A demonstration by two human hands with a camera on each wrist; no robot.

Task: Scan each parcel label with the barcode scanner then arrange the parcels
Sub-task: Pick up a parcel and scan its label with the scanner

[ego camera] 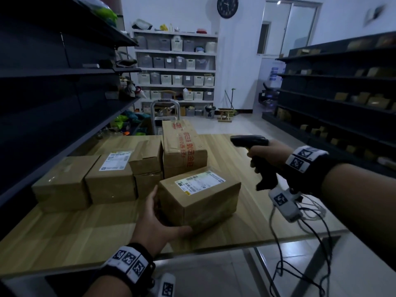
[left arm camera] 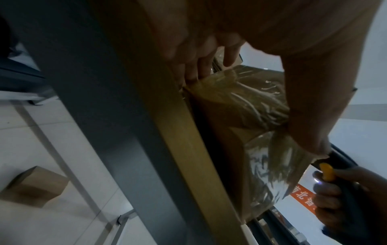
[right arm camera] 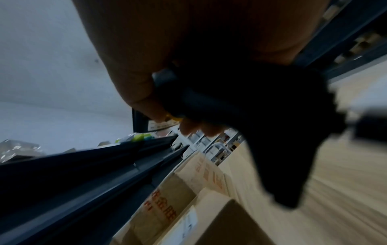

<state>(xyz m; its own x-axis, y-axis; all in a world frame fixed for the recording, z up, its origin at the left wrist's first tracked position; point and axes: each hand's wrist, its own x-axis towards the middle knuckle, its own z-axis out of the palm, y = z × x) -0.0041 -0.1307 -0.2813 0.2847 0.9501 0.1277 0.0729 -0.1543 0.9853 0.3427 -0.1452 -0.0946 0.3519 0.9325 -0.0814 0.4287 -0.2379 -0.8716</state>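
The left hand (ego camera: 154,219) grips the near corner of a labelled parcel (ego camera: 199,200) on the wooden table (ego camera: 75,232), fingers up its left side, thumb curled along its lower front edge. The right hand (ego camera: 270,155), fingers wrapped round the handle, holds the black barcode scanner (ego camera: 251,144) above the table, to the right of the parcel and apart from it. Behind the parcel, 4 more parcels (ego camera: 111,174) sit grouped together.

Black wristbands (ego camera: 308,166) on both wrists, white square-code tags (ego camera: 128,259); forearms bare.
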